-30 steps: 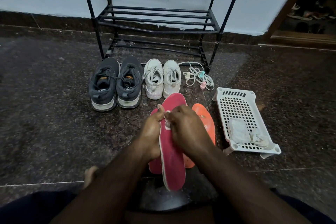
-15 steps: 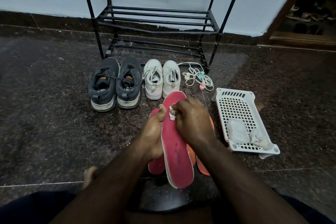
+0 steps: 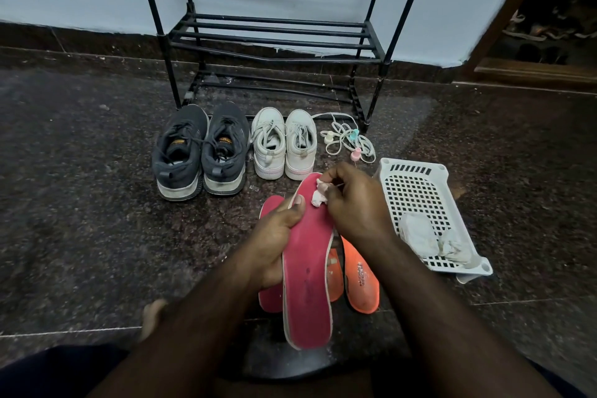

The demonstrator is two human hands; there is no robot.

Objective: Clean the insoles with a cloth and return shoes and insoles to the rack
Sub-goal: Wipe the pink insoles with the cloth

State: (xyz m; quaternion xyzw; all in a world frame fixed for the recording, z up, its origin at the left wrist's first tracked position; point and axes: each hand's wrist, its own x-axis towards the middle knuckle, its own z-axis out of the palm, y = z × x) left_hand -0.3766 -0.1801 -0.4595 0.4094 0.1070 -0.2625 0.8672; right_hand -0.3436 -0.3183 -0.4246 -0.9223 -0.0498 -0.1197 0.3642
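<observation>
In front of the black shoe rack (image 3: 274, 39), a dark grey pair of sneakers (image 3: 200, 152) stands leftmost on the floor, a white pair of sneakers (image 3: 284, 144) just beside it. Nearer than the rack, the left hand (image 3: 274, 239) grips the pink insole (image 3: 307, 275) by its edge, thumb on top; its surface looks scuffed with a pale rim. The right hand (image 3: 355, 203) pinches a small white cloth (image 3: 319, 195) against the insole's toe end. Orange insoles (image 3: 360, 278) lie beneath, and rightmost sits a white perforated basket (image 3: 416, 191).
</observation>
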